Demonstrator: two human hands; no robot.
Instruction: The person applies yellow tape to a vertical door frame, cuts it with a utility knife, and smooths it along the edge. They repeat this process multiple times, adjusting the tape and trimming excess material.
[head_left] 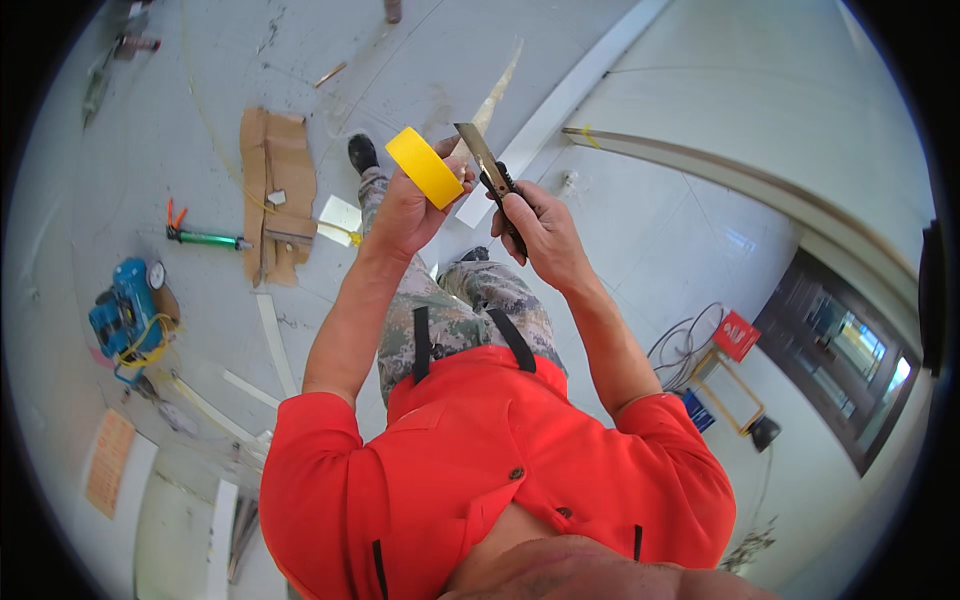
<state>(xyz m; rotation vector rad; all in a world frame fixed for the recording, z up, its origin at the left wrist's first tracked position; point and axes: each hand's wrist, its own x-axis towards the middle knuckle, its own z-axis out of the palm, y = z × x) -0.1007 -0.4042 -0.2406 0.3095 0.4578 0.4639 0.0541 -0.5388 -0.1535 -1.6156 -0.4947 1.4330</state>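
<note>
My left hand is closed round a roll of yellow tape, held up in front of me on its edge. A pale, translucent tapering strip stretches away from beside its fingertips; I cannot tell whether they pinch it. In my right hand is a black-handled utility knife, gripped by the handle with the thumb along it. Its long metal blade is out and points up and to the left, just right of the roll. The blade and the left fingertips are close together; whether they touch is unclear.
Torn brown cardboard lies on the grey floor to the left, beside a green caulking gun. Further left sits a blue air compressor with a yellow hose. A long white strip runs ahead. At right are coiled cable and a red box.
</note>
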